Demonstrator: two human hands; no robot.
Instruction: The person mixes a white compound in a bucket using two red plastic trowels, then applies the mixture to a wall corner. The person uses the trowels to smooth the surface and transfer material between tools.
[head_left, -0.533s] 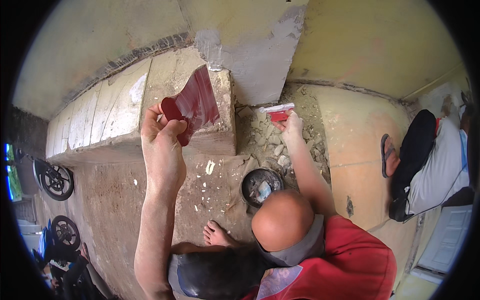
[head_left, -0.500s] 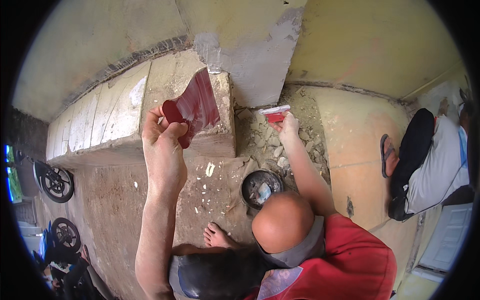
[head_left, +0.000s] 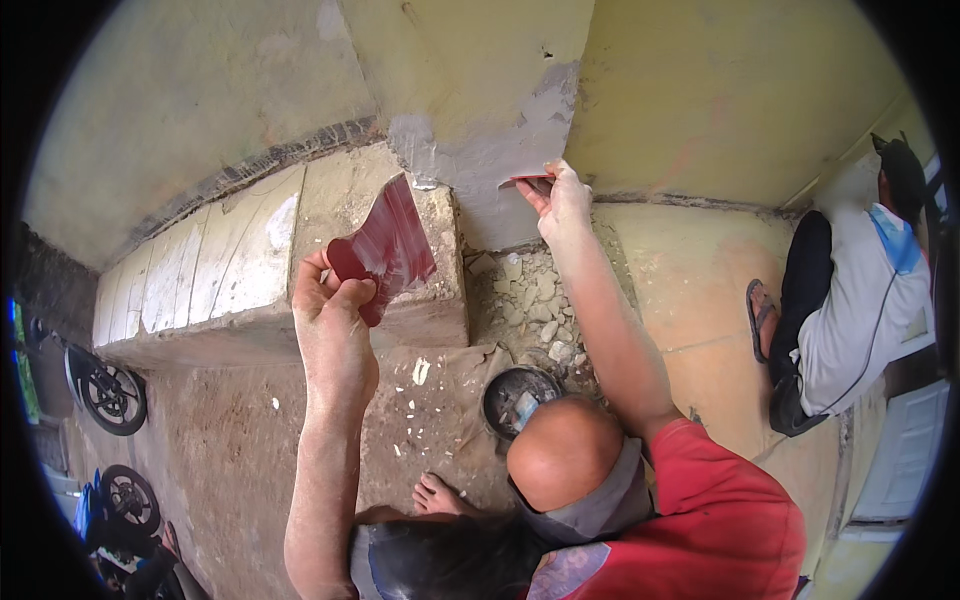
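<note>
My left hand [head_left: 335,310] pinches the handle end of a broad red putty spreader [head_left: 398,240], raised in front of the concrete ledge. Whitish smears streak its flared blade. Farther right, my right hand [head_left: 565,208] grips a small red putty scraper [head_left: 532,178], seen nearly edge-on, at the grey skim-coated patch [head_left: 480,205] low on the yellowish wall. The scraper's blade appears to touch the patch. Below the right forearm, a round black bucket [head_left: 488,402] holds grey material and a pale object.
The concrete ledge [head_left: 225,262] juts out on the left. Broken rubble [head_left: 545,300] lies at the wall's foot. Paint chips dot the floor around my bare foot [head_left: 436,495]. A person [head_left: 850,310] sits at right; motorcycle wheels [head_left: 108,390] show at far left.
My right hand has moved up from above the rubble to the wall, bringing the scraper against the grey patch. The left hand still holds the spreader, slightly lower in view.
</note>
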